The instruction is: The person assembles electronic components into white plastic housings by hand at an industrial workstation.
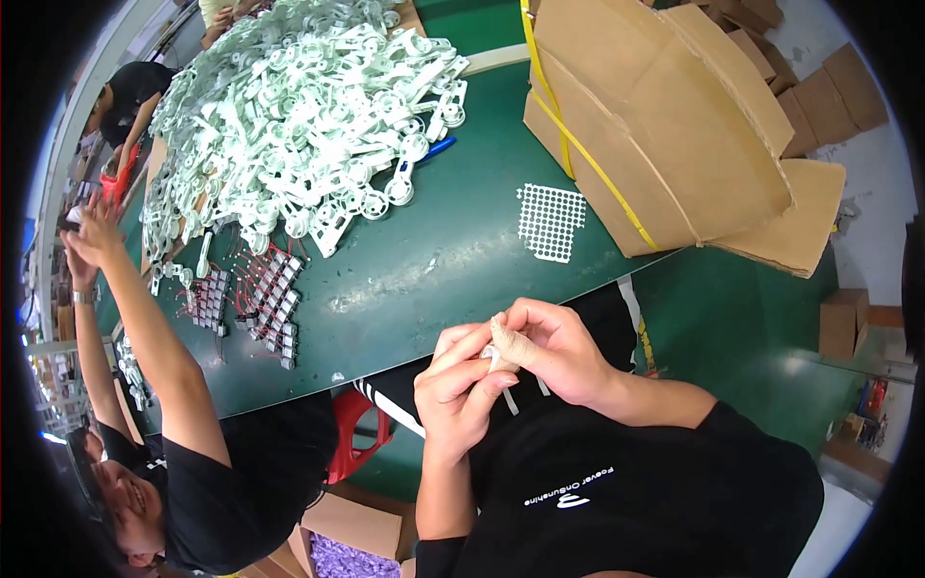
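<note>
Where open, brown carton (361, 521) — purple pieces (349, 559) inside.

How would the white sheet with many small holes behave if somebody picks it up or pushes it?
The white sheet is probably light, since it looks thin and full of holes. It may bend or tear easily, because only narrow strips remain between holes. Lying flat on the green table, it would likely slide when pushed, not roll or tip.

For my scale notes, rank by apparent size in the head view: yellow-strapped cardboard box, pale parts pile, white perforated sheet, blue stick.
1. Yellow-strapped cardboard box and pale parts pile: too alike to rank.
2. White perforated sheet
3. Blue stick
</note>
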Action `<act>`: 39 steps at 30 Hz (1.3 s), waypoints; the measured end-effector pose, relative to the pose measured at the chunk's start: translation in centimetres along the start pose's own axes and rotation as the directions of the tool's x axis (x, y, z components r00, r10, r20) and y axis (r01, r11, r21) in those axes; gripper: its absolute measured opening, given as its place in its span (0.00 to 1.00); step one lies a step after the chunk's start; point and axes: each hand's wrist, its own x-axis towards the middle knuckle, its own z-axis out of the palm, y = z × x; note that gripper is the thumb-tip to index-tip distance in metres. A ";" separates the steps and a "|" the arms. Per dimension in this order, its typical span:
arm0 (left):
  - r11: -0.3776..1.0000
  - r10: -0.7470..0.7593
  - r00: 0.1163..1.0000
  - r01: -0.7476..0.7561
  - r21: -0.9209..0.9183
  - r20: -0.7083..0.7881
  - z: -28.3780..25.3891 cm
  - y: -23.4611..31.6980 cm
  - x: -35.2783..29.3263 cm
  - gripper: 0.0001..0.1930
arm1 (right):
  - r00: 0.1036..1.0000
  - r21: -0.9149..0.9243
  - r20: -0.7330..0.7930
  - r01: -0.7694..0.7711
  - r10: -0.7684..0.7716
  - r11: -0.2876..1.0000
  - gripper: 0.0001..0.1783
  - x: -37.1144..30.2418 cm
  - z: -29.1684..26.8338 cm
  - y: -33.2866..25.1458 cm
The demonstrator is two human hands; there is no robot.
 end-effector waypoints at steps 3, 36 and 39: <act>0.999 0.003 1.000 -0.003 -0.032 -0.003 0.2 0.0 -0.4 0.13 | 1.000 0.025 -0.002 0.004 -0.004 1.000 0.13 -0.4 -0.1 -0.1; 0.315 -0.256 0.964 0.155 -0.936 0.073 1.2 0.3 -1.3 0.19 | 0.956 0.051 0.292 0.006 -0.020 0.999 0.10 -0.8 -1.3 -2.5; 0.354 -0.199 0.977 0.144 -0.924 0.076 1.0 0.3 -1.0 0.21 | 0.928 0.143 0.362 0.038 -0.088 0.989 0.12 -0.4 -1.8 -1.9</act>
